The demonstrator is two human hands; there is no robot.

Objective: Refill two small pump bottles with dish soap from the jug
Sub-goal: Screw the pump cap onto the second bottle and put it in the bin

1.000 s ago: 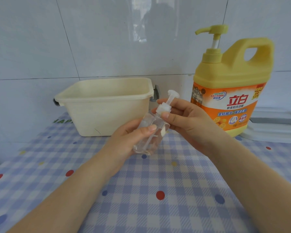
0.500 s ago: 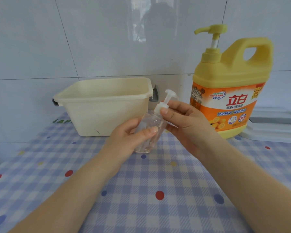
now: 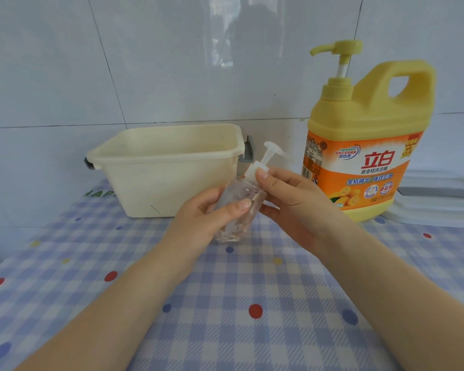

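Observation:
A small clear pump bottle (image 3: 239, 199) with a white pump top (image 3: 263, 162) is held tilted above the checked tablecloth. My left hand (image 3: 206, 218) grips its clear body, thumb across the front. My right hand (image 3: 292, 202) pinches the white collar of the pump at the bottle's neck. The big yellow dish soap jug (image 3: 364, 145) with an orange label and a yellow pump stands upright at the back right, apart from both hands. Only one small bottle is in view.
A cream plastic tub (image 3: 145, 178) stands at the back left against the tiled wall (image 3: 172, 62). A white flat lid or tray (image 3: 439, 207) lies at the right edge behind the jug. The blue checked tablecloth (image 3: 225, 303) covers the table.
The bottle has tipped more upright and shifted slightly left. My right hand's fingers have turned around the pump collar.

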